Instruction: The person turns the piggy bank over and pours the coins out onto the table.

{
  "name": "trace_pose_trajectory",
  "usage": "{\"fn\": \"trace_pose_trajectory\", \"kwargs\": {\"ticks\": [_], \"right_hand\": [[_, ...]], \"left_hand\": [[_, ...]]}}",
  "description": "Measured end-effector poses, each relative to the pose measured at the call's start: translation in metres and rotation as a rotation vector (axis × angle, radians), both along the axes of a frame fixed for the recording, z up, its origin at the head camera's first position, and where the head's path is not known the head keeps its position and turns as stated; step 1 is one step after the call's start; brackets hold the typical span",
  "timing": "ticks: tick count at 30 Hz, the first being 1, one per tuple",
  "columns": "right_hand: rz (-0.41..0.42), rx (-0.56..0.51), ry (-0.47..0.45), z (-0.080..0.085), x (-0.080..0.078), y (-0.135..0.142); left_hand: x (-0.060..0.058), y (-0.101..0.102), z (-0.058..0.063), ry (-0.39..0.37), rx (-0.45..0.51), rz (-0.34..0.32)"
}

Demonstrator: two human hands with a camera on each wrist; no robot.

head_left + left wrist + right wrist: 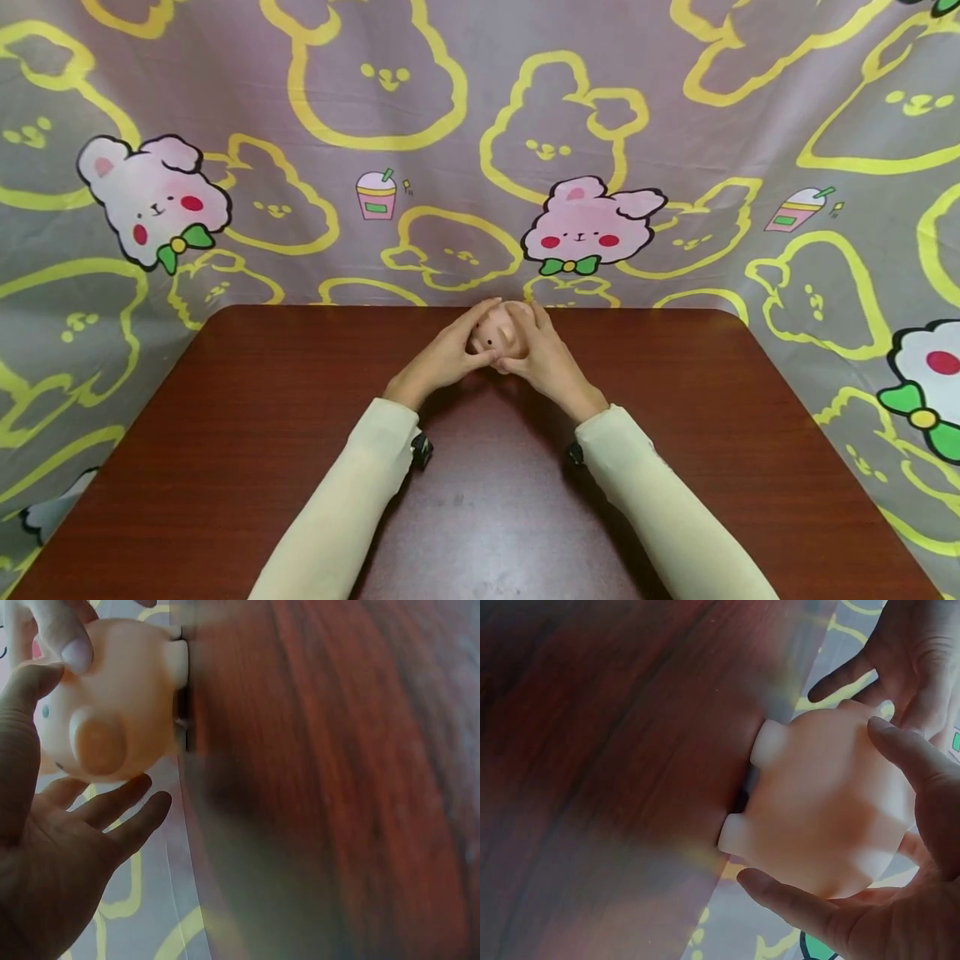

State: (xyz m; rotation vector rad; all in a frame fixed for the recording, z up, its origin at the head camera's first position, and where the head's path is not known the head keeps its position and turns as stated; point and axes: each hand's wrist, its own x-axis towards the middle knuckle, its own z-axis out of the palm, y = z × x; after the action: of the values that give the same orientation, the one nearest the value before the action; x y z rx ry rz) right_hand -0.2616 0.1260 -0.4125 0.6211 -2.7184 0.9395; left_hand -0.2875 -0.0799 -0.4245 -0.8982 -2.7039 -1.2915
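Note:
A pale pink piggy bank (491, 325) stands on its short feet near the table's far edge, its snout and dark eyes turned toward the left hand. From the left, my left hand (447, 352) curves its fingers and thumb round the face side. On the other side, my right hand (551, 358) holds the body between thumb and fingers. The snout and feet of the piggy bank (135, 682) show in the left wrist view. In the right wrist view its rounded body (817, 802) sits with feet on the table. Parts are covered by both hands.
The dark reddish-brown wooden table (495, 517) has rounded far corners. A grey curtain (450, 167) with cartoon prints hangs just behind its far edge and along both sides. Small black devices (422, 450) sit at the cuffs of the light sleeves.

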Motion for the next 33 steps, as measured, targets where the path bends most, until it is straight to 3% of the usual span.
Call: {"fn": "trace_pose_trajectory", "kwargs": {"ticks": [19, 28, 33], "right_hand": [[0.007, -0.049, 0.036, -0.001, -0.002, -0.003], [0.035, -0.123, -0.003, 0.007, 0.004, 0.008], [0.085, -0.192, -0.041, 0.014, 0.007, 0.017]], "left_hand": [[0.004, 0.003, -0.001, 0.024, 0.081, 0.000], [0.016, 0.003, 0.009, 0.007, 0.086, -0.022], [0.023, 0.002, 0.014, 0.040, 0.113, -0.055]]}}
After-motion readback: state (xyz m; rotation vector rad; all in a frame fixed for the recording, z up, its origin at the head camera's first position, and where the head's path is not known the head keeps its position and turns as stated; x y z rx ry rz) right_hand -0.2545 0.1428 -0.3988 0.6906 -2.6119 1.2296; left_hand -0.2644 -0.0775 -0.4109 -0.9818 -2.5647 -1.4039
